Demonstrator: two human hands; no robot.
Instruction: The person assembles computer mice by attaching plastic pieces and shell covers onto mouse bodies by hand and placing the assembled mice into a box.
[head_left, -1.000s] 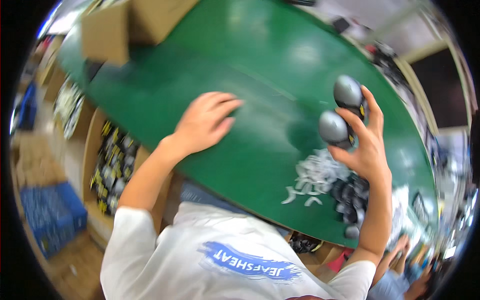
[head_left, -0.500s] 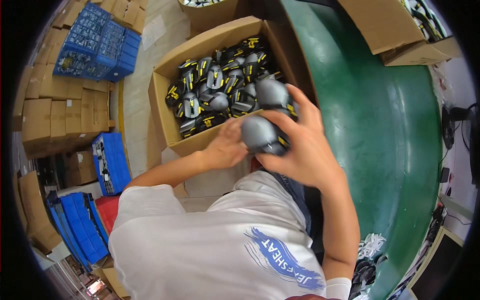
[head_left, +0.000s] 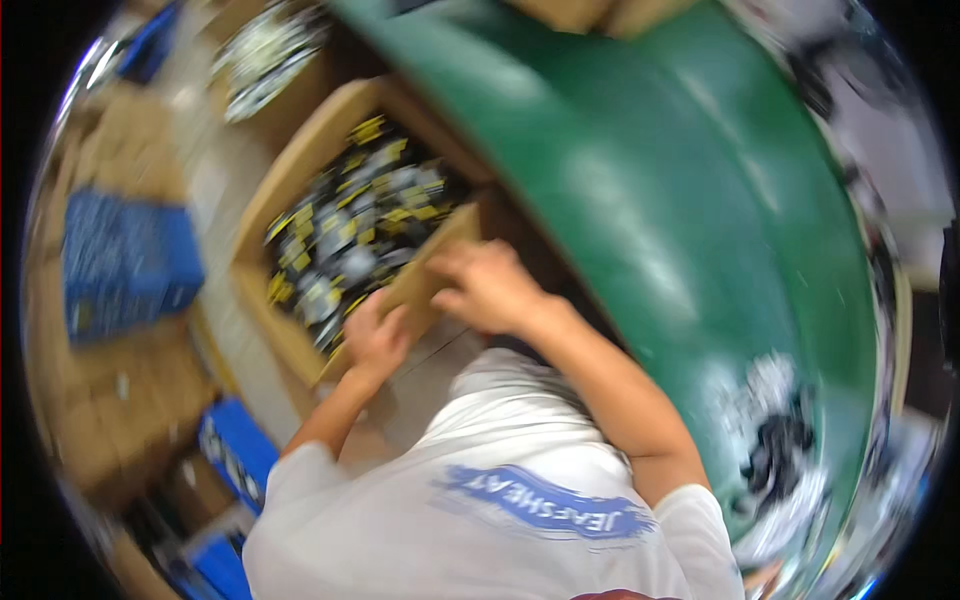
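Motion blurs the picture. A cardboard box (head_left: 262,215) stands in front of me, filled with several grey and black rounded pieces (head_left: 355,225) with yellow parts; their kind I cannot make out. My left hand (head_left: 376,338) is at the box's near wall, thumb and fingers apart, with nothing visible in it. To its right, my right hand (head_left: 487,285) reaches the near right corner of the box. Its fingers are spread from the thumb, and no piece shows between them. Whether either hand touches the cardboard is blurred.
A green-topped table (head_left: 640,230) runs along the right, with a pile of black and white parts (head_left: 780,430) on it. Blue crates (head_left: 130,265) and stacked cartons (head_left: 130,420) line the left. Another box of pale items (head_left: 268,60) stands beyond.
The two grey rounded pieces are out of my right hand. Both hands have drawn back to the box's near wall. The view has turned, so the box appears farther left and tilted.
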